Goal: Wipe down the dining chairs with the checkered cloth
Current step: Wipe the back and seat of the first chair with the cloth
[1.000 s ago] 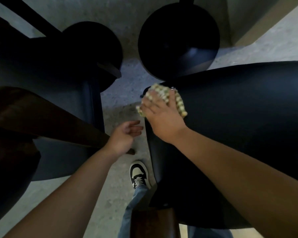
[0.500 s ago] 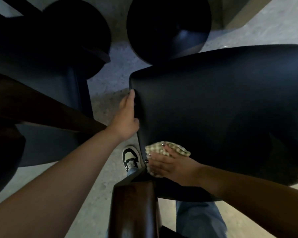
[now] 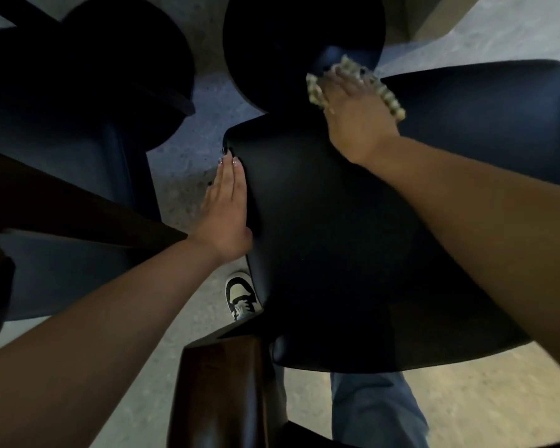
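Below me the dark chair seat (image 3: 385, 227) fills most of the view, and I place everything against it. Left of it stands a second dark chair (image 3: 62, 176), with a brown wooden backrest (image 3: 220, 392) rising at the seat's near edge. Beyond the seat's far edge I see two round black bases (image 3: 304, 43) on the grey floor (image 3: 188, 176). My left hand (image 3: 227, 211) lies flat with straight fingers against the seat's left side, thumb on top. My right hand (image 3: 356, 111) presses the checkered cloth (image 3: 392, 98) onto the seat's far edge, its grip spread flat over the fabric, which bunches out on either side of the fingers. A black-and-white sneaker (image 3: 240, 295) shows just off the seat's left edge.
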